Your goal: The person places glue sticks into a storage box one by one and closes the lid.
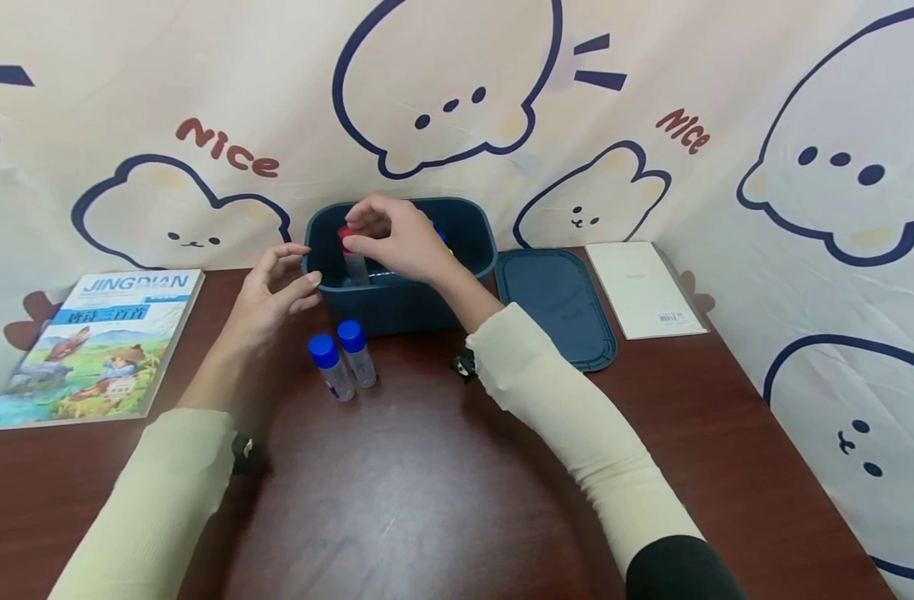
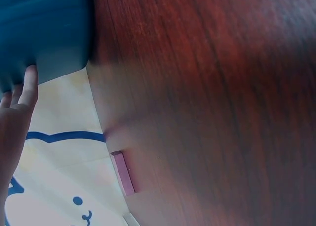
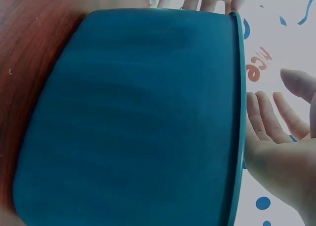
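Observation:
In the head view a dark blue bin point(image 1: 397, 312) stands against the back wall. Inside its left end is a clear tube point(image 1: 357, 271) with a red cap point(image 1: 345, 236). My right hand point(image 1: 400, 237) is over the bin, thumb and fingertips beside that cap. The right wrist view shows its fingers spread above the rim, with nothing visible between them. My left hand point(image 1: 265, 292) touches the bin's left side with extended fingers and thumb. Two clear tubes with blue caps point(image 1: 323, 351) point(image 1: 352, 336) stand upright before the bin.
Right of the bin lies a dark blue lid point(image 1: 554, 308), with a pale book point(image 1: 644, 290) beyond it. A colourful book point(image 1: 100, 346) lies at the left. Blue and yellow bits point(image 1: 443, 237) show inside the bin, partly hidden by my right hand.

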Tool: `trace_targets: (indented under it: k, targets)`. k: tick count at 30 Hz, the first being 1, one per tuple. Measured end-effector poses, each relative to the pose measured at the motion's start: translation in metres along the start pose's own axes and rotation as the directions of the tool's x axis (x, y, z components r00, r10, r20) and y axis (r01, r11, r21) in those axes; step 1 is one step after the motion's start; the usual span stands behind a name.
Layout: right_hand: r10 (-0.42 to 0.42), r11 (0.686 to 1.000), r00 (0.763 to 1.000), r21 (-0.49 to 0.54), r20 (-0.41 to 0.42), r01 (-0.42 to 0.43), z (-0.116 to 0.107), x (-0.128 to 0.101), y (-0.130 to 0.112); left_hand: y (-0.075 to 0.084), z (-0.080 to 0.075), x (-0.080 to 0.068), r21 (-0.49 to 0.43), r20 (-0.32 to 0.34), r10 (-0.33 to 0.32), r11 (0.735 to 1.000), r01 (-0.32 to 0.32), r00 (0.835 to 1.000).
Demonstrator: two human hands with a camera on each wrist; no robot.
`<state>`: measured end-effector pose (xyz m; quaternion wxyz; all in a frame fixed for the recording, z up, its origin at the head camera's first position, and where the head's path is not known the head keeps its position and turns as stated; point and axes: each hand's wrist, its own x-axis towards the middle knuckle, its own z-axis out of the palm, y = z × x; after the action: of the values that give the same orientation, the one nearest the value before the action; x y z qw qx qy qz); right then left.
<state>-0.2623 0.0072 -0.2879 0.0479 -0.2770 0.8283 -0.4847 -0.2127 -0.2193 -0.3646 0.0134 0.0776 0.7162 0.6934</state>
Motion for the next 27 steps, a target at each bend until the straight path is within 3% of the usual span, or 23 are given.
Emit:
trace_targets:
  k: [11,21,27]
  targets:
    - [-0.175,0.973,0.985,0.150,0.004,0.172,0.000,-0.026,0.002,-0.001,0.001,0.001,0.019,0.002,-0.003,1.000,0.003,1.000]
    - [-0.178,0.952,0.984,0.257,0.013,0.169,0.008,-0.044,0.009,-0.002,0.001,0.000,-0.013,0.004,0.014,1.000,-0.014,1.000]
    - [-0.214,0.948,0.975,0.253,0.054,0.194,0.012,-0.054,0.011,-0.002,0.001,0.001,-0.053,0.008,0.032,0.998,-0.032,0.999]
